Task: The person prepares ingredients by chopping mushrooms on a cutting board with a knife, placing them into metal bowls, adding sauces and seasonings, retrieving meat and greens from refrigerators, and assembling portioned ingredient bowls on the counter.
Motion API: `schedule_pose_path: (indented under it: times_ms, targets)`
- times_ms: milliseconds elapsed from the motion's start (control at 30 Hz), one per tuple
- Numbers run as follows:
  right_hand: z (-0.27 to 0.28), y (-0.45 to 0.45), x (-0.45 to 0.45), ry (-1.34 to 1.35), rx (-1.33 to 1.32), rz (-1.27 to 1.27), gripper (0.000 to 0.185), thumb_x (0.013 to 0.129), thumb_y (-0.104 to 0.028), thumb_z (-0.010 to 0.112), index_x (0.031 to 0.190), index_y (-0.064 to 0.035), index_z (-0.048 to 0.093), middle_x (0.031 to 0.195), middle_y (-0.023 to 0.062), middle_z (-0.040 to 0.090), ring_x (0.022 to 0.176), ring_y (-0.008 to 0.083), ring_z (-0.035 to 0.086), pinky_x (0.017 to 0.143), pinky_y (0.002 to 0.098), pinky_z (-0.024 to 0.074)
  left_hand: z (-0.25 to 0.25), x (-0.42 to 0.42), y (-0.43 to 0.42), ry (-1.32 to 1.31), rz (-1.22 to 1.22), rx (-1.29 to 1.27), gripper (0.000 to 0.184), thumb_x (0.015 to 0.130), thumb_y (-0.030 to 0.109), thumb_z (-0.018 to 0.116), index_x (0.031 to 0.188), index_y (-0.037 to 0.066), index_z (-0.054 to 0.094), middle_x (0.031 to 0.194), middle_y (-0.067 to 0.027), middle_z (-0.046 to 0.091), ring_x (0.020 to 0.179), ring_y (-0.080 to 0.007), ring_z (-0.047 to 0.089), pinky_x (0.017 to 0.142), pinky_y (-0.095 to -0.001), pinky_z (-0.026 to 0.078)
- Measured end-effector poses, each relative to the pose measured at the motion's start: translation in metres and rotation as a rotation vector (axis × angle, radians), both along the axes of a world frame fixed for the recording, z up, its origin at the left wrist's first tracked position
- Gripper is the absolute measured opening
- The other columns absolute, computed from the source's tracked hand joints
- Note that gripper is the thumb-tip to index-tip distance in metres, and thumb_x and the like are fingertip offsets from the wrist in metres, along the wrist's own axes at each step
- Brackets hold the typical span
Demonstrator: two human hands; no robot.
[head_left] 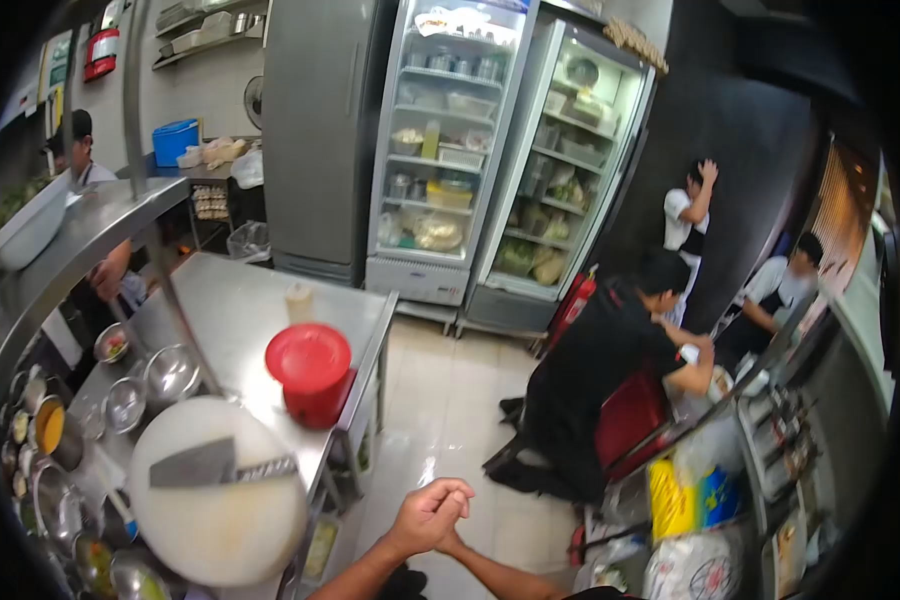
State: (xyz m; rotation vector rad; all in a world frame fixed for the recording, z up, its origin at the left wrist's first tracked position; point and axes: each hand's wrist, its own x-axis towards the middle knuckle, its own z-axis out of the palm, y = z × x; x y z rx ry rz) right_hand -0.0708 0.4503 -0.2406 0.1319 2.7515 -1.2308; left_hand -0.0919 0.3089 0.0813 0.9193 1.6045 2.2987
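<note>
My left hand (pixel 432 512) is raised in front of my body, its fingers curled closed; I see no tool in it. Against it, lower and behind, is my right hand (pixel 452 541), whose fingers are mostly hidden by the left. The two hands appear clasped together above the tiled floor. To their left, a cleaver (pixel 195 466) lies flat on a round white chopping board (pixel 220 540) on the steel table (pixel 225 290). A red container with a round red top (pixel 308 357) stands at the table's right edge.
Steel bowls (pixel 173 372) and ingredient pots crowd the left. Two glass-door fridges (pixel 435 150) stand at the back. A person in black (pixel 590 370) crouches on the right near yellow and blue bags (pixel 675 495). Other people work at far left and right.
</note>
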Motion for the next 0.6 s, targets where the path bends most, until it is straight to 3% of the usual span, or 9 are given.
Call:
schedule_pose_path:
  times_ms: [67,133,167,233,300,333,367,567,600]
  targets:
    - [-0.001,0.026,-0.029,0.187,0.076,-0.042,0.038,0.087,-0.032,0.049,0.109,-0.0017,0.058,0.102,0.027,0.063,0.099,0.042,0.06,0.081,0.0492,0.0472,0.048,-0.047,0.026,-0.06,-0.073,0.029,0.016,0.098,0.009,0.045,0.101,0.0,0.057,0.071,-0.0022,0.058,0.054,-0.0053,0.047,0.049,-0.0216,0.041]
    - [-0.002,0.054,-0.067,0.113,0.12,-0.05,0.038,0.086,-0.029,0.052,0.112,-0.0023,0.057,0.104,0.0269,0.062,0.101,0.0421,0.059,0.082,0.0494,0.047,0.095,-0.099,0.049,0.253,-0.065,0.157,0.014,0.095,0.008,0.049,0.084,0.002,0.056,0.063,-0.0036,0.055,0.05,-0.0083,0.047,0.044,-0.0225,0.037]
    - [0.011,0.076,-0.087,-0.097,0.212,-0.016,0.037,0.084,-0.027,0.054,0.112,-0.0031,0.057,0.105,0.0261,0.062,0.1,0.0417,0.059,0.083,0.0491,0.0471,0.119,-0.126,0.058,0.258,-0.073,0.169,0.014,0.095,0.008,0.049,0.084,0.002,0.056,0.063,-0.0036,0.055,0.05,-0.0083,0.047,0.044,-0.0225,0.037]
    - [0.028,0.107,-0.113,-0.317,0.293,0.007,0.037,0.083,-0.025,0.056,0.112,-0.0039,0.057,0.105,0.0252,0.063,0.1,0.0414,0.059,0.083,0.0487,0.0471,0.165,-0.171,0.072,0.692,0.106,0.293,0.023,0.084,0.005,0.062,0.065,0.005,0.051,0.055,-0.0045,0.047,0.043,-0.0159,0.043,0.04,-0.0277,0.034]
    - [0.031,0.134,-0.144,-0.173,0.293,-0.114,0.01,0.07,-0.013,0.06,0.068,-0.0047,0.055,0.078,0.0171,0.063,0.08,0.0329,0.061,0.072,0.045,0.0462,0.205,-0.205,0.078,0.854,0.126,0.302,0.026,0.08,0.004,0.064,0.061,0.007,0.046,0.054,-0.0043,0.045,0.041,-0.0173,0.043,0.039,-0.0283,0.032]
    - [0.018,0.149,-0.161,0.006,0.416,-0.085,0.016,0.073,-0.018,0.062,0.071,-0.0033,0.056,0.073,0.0151,0.062,0.069,0.0282,0.061,0.065,0.042,0.0487,0.221,-0.22,0.083,1.016,0.154,0.309,0.031,0.075,0.003,0.065,0.058,0.008,0.04,0.053,-0.004,0.043,0.04,-0.0186,0.042,0.037,-0.0289,0.031]
    - [0.004,0.163,-0.176,-0.015,0.402,-0.11,0.016,0.074,-0.018,0.061,0.074,-0.003,0.055,0.076,0.0153,0.062,0.072,0.0277,0.061,0.066,0.0414,0.0486,0.232,-0.234,0.09,1.089,0.183,0.306,0.03,0.07,0.002,0.067,0.057,0.008,0.041,0.053,-0.0019,0.043,0.04,-0.0182,0.042,0.036,-0.0298,0.031]
    - [-0.054,0.227,-0.322,-0.369,0.268,-0.25,0.022,0.079,-0.017,0.06,0.093,-0.0006,0.053,0.09,0.0169,0.06,0.086,0.0248,0.058,0.073,0.038,0.0483,0.25,-0.344,0.17,1.202,0.119,0.377,0.027,0.068,0.0,0.068,0.058,0.007,0.044,0.056,-0.0052,0.041,0.042,-0.0191,0.044,0.036,-0.0295,0.034]
    - [-0.065,0.24,-0.345,-0.414,0.245,-0.262,0.024,0.08,-0.016,0.059,0.096,-0.0002,0.053,0.093,0.0172,0.06,0.088,0.0243,0.057,0.074,0.0375,0.0483,0.247,-0.363,0.194,1.23,0.158,0.437,0.028,0.074,0.009,0.067,0.057,0.007,0.045,0.056,-0.005,0.045,0.041,-0.0182,0.044,0.036,-0.0296,0.034]
